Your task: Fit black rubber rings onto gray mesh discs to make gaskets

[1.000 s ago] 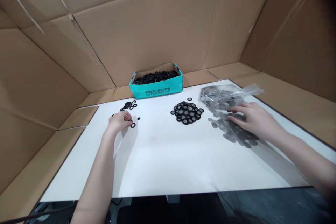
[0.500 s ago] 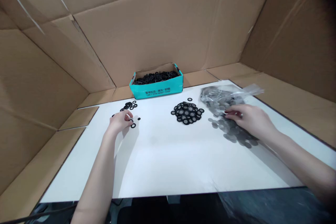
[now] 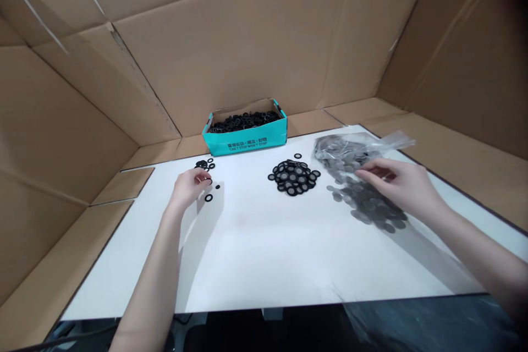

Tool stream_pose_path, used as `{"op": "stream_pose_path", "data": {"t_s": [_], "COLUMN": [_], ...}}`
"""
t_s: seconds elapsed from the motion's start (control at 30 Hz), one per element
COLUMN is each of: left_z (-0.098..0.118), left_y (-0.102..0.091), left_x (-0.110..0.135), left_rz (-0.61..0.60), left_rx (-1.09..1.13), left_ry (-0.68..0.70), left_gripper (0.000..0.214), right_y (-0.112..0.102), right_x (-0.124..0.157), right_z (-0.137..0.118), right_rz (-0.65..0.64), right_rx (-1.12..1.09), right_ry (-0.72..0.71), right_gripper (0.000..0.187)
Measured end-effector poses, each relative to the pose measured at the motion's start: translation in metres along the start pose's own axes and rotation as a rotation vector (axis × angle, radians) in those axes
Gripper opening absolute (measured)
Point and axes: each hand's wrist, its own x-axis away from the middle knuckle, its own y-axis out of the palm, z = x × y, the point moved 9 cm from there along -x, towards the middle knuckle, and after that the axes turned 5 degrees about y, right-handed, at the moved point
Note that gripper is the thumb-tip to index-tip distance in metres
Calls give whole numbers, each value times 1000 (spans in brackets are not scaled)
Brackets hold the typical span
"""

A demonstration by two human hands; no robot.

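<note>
My left hand (image 3: 188,186) hovers with fingers curled and pinched over a scatter of small black rings (image 3: 205,165) on the white board (image 3: 264,253); what it pinches is too small to name. One loose ring (image 3: 208,197) lies just right of it. My right hand (image 3: 396,184) is raised a little above a spill of grey mesh discs (image 3: 371,206), fingers drawn together at the tips. The discs come out of a clear plastic bag (image 3: 350,151). Between the hands sits a pile of black-rimmed mesh discs (image 3: 293,176).
A teal box (image 3: 245,133) full of black rings stands at the back of the board. Brown cardboard walls (image 3: 247,38) close in the left, back and right. The board's front edge borders a dark gap with crumpled clear film (image 3: 412,324).
My left hand has lifted slightly and shifted up toward the ring scatter. My right hand has risen off the grey discs, its fingertips pulling together.
</note>
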Motion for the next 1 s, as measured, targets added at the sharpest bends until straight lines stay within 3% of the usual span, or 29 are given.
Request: {"op": "stream_pose_path", "data": {"t_s": [0.1,0.23,0.37,0.43,0.57,0.8,1.0], "left_z": [28,75,98,101,102,111,113], "left_y": [15,51,76,84,91,99,102], "left_x": [3,18,35,41,46,55,56], "left_rz": [-10,-175,-343,-388,-384,-403,-423], "left_rx": [152,617,809,872,999,1064,1068], "left_ry": [84,219,186,139,67,-20,3], "left_gripper": [27,26,25,27,29,35,37], "right_y": [12,45,87,107,127,130,128], "right_x": [6,18,30,34,38,40,47], "right_z": [-24,-78,-127,-139,-140,-120,-129], "right_rz": [-80,-224,-313,-365,-392,-400,-435], "right_rx": [-139,-404,-503,-557,-619,-616,-541], "right_ry": [5,-95,-242,-245,-217,-161,-303], "right_gripper": [39,31,18,17,15,20,20]}}
